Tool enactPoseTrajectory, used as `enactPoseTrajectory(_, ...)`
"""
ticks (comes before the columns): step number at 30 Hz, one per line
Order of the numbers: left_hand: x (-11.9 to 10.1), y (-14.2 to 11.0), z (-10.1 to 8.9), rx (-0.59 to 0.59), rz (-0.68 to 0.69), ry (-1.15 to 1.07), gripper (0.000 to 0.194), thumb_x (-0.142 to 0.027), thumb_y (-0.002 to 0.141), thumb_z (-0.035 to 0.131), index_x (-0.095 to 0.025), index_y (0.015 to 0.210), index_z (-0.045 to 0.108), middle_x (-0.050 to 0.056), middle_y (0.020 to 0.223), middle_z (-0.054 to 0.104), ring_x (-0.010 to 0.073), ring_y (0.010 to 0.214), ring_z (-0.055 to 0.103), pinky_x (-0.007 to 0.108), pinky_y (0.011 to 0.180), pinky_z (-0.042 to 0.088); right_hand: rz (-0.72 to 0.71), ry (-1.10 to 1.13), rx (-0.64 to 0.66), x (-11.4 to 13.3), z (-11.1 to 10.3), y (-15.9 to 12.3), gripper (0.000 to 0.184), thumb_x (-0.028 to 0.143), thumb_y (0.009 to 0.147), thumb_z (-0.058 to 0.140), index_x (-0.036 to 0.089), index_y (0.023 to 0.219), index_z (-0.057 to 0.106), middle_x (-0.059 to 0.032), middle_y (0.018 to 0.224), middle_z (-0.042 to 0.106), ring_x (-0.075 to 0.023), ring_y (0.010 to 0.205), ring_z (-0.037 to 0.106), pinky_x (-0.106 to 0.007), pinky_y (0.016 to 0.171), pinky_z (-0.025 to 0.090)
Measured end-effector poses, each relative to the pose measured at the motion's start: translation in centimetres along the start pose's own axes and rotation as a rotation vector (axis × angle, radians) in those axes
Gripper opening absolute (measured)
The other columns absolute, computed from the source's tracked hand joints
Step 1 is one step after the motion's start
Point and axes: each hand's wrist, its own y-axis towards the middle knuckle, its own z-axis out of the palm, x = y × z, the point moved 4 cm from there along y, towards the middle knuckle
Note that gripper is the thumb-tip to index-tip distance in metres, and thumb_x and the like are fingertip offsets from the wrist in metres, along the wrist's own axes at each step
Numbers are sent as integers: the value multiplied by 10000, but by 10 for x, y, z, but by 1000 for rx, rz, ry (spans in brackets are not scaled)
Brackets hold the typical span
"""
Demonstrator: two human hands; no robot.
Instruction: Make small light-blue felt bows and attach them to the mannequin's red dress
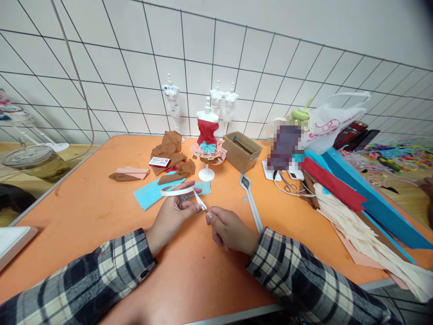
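My left hand [174, 216] is closed around a narrow roll of white tape [168, 192], its thumb and finger at the strip pulled from it. That white tape strip [199, 200] runs down to the right. At its end the fingertips of my right hand [230, 225] are pinched together; a tiny dark bit shows between them, too small to name. Beyond my hands stands a small dress form [207, 131] wearing a red bodice, a ruffled peach skirt and a blue bow. Blue crepe paper [149, 195] lies flat under and behind my left hand.
Brown crumpled paper [169, 146] with a card [159, 162] lies left of the form. A cardboard box [241, 153], grey-handled tweezers-like tool [252, 201], scissors [287, 185] and paper strips [352, 225] are to the right. Several bare dress forms [171, 97] stand by the wall.
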Motion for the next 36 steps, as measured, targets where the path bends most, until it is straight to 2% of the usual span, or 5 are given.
enactPoseTrajectory(7,-1,0,1,9,-21,15,779,-251,647,797,-228,1343,449,91,1221,609,77,588,589,298,671,516,7,-76,12,-1,-2,0,206,303,1002,320,210,872,450,106,439,473,-59,294,381,-162,366,292)
enactPoseTrajectory(13,-2,2,-2,-22,-15,13,766,-266,635,811,-214,1321,474,89,1199,612,83,618,599,295,693,522,-35,-240,-58,4,-9,-2,234,312,1004,342,204,816,428,90,457,500,-58,380,440,-174,498,344)
enactPoseTrajectory(21,-4,1,0,-38,-35,-27,764,-256,637,809,-219,1321,471,92,1232,595,70,612,590,304,711,526,41,-131,50,-7,-7,1,238,371,1011,319,207,912,459,76,559,587,-51,321,425,-168,379,325)
enactPoseTrajectory(27,3,0,0,6,-55,-53,739,-218,660,793,-238,1324,469,82,1252,596,61,588,592,290,697,526,34,-101,43,-8,-7,1,249,378,1012,311,206,947,479,84,527,561,-55,302,413,-168,357,324)
enactPoseTrajectory(36,8,-2,3,103,-179,-287,576,-133,669,784,-229,1195,568,54,1175,635,138,813,666,325,795,558,-65,-230,-23,-1,-12,2,213,346,999,357,205,878,461,69,539,574,-55,387,460,-168,474,347)
